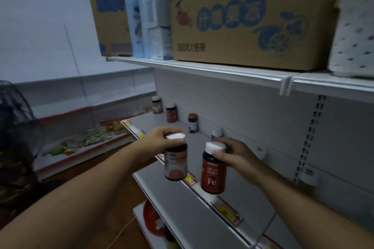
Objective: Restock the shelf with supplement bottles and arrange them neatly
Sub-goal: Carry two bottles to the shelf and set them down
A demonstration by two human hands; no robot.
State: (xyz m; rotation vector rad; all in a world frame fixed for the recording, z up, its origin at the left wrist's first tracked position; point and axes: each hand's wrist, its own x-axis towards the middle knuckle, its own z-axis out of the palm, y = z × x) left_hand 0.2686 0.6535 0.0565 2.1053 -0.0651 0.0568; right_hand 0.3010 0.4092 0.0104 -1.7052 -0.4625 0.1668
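Restocking is partial (three bottles (171, 112) stand on the shelf (202, 145)): left hand (162, 137) and right hand (232, 153) each grip one unplaced bottle by the cap.

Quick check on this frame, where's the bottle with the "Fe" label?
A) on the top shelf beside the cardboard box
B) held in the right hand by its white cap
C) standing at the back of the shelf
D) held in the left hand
B: the right hand grips the white cap of the Fe bottle, which hangs in the air in front of the shelf; the left hand holds another bottle.
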